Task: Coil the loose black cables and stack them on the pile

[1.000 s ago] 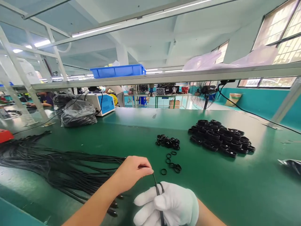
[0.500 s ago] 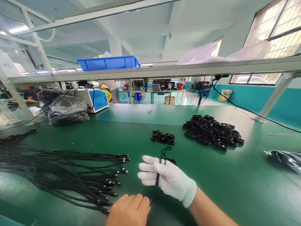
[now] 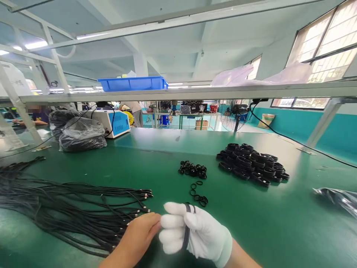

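Note:
My right hand (image 3: 199, 232) wears a white glove, palm turned towards me. Several turns of black cable (image 3: 186, 235) wrap around its fingers, and the thumb presses on them. Beside its fingertips is my bare left hand (image 3: 141, 232), closed, with its fingertips partly hidden behind the glove. The cable's run to the left hand is hidden now; half a second ago it ran into that hand. Straight black cables (image 3: 83, 212) with metal plug ends lie to the left. Small black rings (image 3: 201, 200) lie loose just beyond the glove, and a heap of similar rings (image 3: 192, 169) sits farther back.
A pile of coiled black cables (image 3: 251, 163) stands at the right of the green table (image 3: 264, 223). A plastic bag (image 3: 338, 199) lies at the right edge. Bagged goods (image 3: 82, 136) and a white-blue machine (image 3: 114, 123) are back left. A shelf beam (image 3: 189, 95) crosses above, carrying a blue tray (image 3: 134, 84).
My left hand has moved up and left, from below the gloved fingers to beside their tips. The gloved hand is lower in view, its fingers closer together. The camera view has tilted slightly upward.

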